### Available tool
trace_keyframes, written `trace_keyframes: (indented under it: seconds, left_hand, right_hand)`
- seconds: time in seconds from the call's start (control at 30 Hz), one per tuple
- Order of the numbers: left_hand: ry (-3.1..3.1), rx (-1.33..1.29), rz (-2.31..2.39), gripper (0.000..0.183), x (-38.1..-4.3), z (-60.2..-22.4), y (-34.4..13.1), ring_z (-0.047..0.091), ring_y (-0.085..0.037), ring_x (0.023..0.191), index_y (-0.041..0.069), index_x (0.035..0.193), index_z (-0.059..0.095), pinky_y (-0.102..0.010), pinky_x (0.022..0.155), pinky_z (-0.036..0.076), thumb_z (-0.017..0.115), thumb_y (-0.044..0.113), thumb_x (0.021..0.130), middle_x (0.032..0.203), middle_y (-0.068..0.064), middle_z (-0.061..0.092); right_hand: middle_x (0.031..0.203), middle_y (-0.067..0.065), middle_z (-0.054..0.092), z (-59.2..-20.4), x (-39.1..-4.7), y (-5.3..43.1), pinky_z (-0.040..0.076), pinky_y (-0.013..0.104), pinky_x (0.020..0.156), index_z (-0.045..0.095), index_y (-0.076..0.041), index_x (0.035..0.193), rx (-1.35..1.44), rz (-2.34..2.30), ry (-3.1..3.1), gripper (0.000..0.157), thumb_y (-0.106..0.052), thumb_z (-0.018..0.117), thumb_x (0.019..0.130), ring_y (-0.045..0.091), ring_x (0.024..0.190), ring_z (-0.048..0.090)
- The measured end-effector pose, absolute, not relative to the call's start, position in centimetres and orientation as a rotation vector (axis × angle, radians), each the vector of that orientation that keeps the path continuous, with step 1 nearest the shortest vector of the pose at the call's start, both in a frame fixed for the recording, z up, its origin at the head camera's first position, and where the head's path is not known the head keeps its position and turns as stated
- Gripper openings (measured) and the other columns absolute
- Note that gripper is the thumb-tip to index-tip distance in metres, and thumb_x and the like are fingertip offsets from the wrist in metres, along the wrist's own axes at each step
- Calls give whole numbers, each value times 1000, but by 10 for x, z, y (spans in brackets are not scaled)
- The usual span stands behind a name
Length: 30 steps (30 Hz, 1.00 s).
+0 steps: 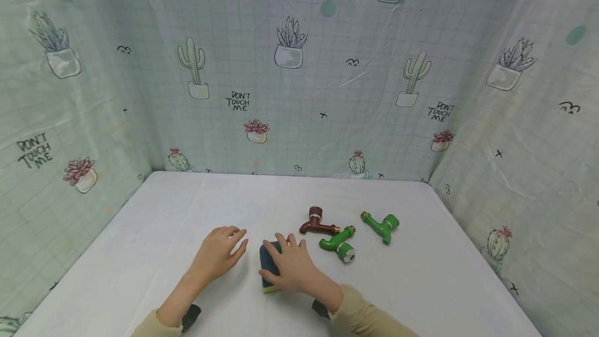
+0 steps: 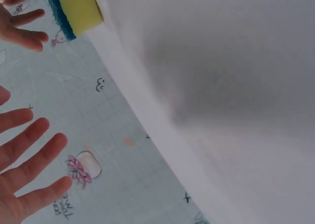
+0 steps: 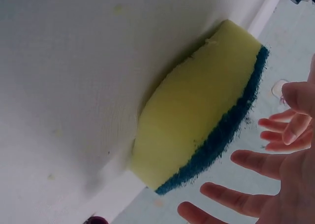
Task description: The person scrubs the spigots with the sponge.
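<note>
A thick sponge, with a dark blue scouring layer on top and yellow foam below, lies on the white table. Above it hovers my right hand, fingers spread and covering its right part in the head view. In the right wrist view those fingers stand apart from the scouring side of the curved sponge. My left hand is held to the left of the sponge with nothing in it. Its fingers are spread in the left wrist view, away from the sponge.
Beyond my right hand lie a brown tap and a green tap close together. Another green tap lies farther right. Cactus-print cloth walls off the table at the back and sides.
</note>
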<state>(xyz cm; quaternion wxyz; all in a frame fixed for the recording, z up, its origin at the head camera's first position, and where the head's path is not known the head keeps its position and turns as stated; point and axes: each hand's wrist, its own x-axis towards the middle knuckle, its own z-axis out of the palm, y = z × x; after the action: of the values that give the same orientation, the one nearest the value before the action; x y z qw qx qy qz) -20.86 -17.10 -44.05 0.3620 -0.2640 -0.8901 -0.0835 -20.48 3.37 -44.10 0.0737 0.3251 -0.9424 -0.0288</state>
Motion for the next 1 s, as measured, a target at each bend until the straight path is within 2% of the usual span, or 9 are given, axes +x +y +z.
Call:
trace_keyframes:
  seconds: [0.3,0.53,0.7,0.8,1.0]
  left_hand:
    - [-2281,-671,-218,22,-207,-437,-176,62,-18,70,7,89,69,-37,69,53,69,20,71,78,-4,65]
    - [-2292,-663,-204,22,-208,-437,-177,62,-18,70,7,89,69,-37,70,53,69,20,72,79,-4,65]
    - [-2289,-664,-199,22,-211,-437,-178,62,-18,70,7,89,69,-37,69,52,69,21,72,80,-4,65]
    - [-2287,-675,-198,22,-212,-437,-177,61,-17,69,7,88,69,-37,69,52,69,21,72,79,-4,65]
    - [-2269,-700,-196,19,-216,-437,-173,61,-17,67,8,86,69,-36,67,52,68,21,72,78,-3,65]
  right_hand:
    - [131,11,43,-446,-210,21,45,54,81,34,-26,136,974,-182,-2872,69,-67,38,81,33,112,45]
    - [126,9,47,-447,-211,17,45,53,78,36,-25,135,951,-238,-2896,70,-67,43,79,35,108,47]
    - [130,8,43,-444,-212,16,50,45,70,36,-24,135,920,-163,-2992,72,-60,52,75,34,97,50]
    - [130,9,41,-443,-211,18,52,40,65,36,-23,135,937,-85,-3031,75,-54,60,71,34,96,49]
    - [131,9,39,-439,-212,39,51,46,71,39,-23,133,942,23,-2993,74,-46,63,68,41,108,45]
